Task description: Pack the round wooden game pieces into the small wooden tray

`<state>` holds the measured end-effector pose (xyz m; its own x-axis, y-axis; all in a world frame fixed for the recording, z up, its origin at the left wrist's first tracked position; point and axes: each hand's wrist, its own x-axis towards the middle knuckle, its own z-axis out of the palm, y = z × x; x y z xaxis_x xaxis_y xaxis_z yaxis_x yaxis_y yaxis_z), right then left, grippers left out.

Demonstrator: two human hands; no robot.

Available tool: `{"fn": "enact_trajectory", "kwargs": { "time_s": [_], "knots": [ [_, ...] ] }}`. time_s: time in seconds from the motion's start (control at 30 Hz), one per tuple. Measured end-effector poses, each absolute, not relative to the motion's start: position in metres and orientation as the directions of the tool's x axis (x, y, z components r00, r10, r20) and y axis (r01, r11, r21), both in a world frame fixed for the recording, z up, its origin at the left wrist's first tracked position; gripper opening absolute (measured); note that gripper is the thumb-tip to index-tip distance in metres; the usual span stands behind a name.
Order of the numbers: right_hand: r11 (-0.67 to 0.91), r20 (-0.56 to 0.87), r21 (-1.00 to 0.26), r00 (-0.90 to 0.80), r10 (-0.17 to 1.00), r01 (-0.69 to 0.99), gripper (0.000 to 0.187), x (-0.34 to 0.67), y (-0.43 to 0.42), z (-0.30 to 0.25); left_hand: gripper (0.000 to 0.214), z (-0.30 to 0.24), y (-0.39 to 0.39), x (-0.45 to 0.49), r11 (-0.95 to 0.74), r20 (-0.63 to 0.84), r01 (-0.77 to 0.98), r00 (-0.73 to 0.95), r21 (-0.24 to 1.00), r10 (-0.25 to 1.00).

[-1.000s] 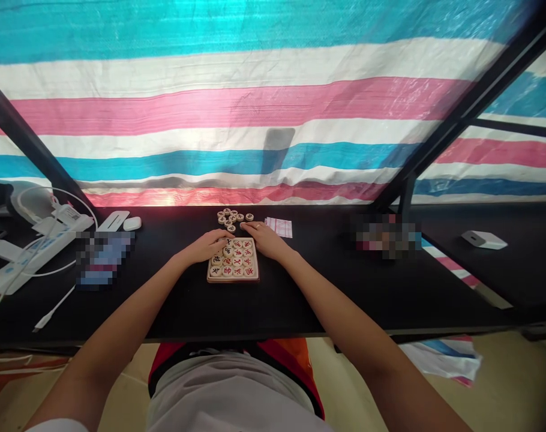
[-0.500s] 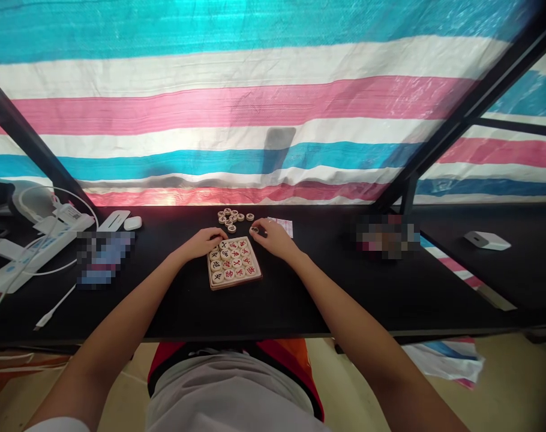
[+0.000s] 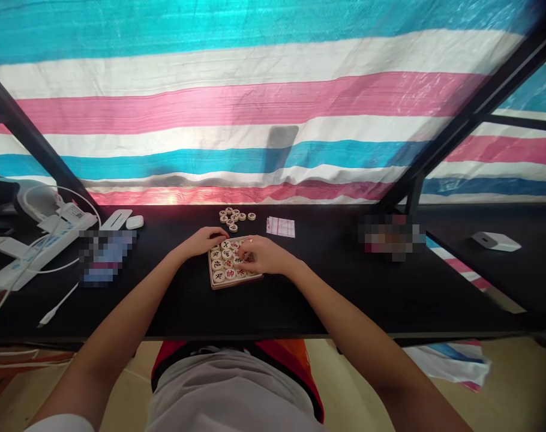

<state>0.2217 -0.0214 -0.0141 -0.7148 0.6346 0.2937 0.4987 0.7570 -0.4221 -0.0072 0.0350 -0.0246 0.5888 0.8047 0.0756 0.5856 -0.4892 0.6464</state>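
A shallow square box (image 3: 237, 283) holds rows of round, cream-coloured Chinese chess pieces (image 3: 218, 276), marked with red or black characters. My left hand (image 3: 204, 241) grips the box at its far left corner, fingers bent over the edge and partly hiding it. Over the right half of the box, my right hand (image 3: 264, 255) pinches a chess piece (image 3: 238, 260) with a dark character between thumb and fingers. That hand covers several pieces in the box. Beyond the box, a loose cluster of chess pieces (image 3: 233, 228) lies on the black table.
A red-and-white printed paper (image 3: 281, 227) lies right of the loose pieces. To the left are a power strip (image 3: 43, 249), cables, a white case (image 3: 135, 222) and a blurred-out item (image 3: 107, 258). Another blurred item (image 3: 389, 237) lies right. Striped sheeting (image 3: 237, 108) hangs behind the table (image 3: 183, 312).
My right hand has moved from beside the loose pieces, toward me and left, over the box with a chess piece. The paper is now uncovered. My left hand stays at the box corner.
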Motion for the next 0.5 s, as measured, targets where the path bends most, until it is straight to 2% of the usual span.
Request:
{"fn": "enact_trajectory", "kwargs": {
  "time_s": [0.33,0.5],
  "knots": [
    [0.737,0.237,-0.470,-0.735,0.635,0.485,0.025,0.214,-0.024,-0.018,0.030,-0.028,0.035,-0.007,-0.469,0.076,0.592,0.566,0.655,0.821],
    [0.773,0.327,-0.448,-0.722,0.610,0.449,0.019,0.207,-0.021,-0.029,0.030,-0.027,0.035,-0.005,-0.465,0.081,0.586,0.562,0.664,0.823]
  ]
}}
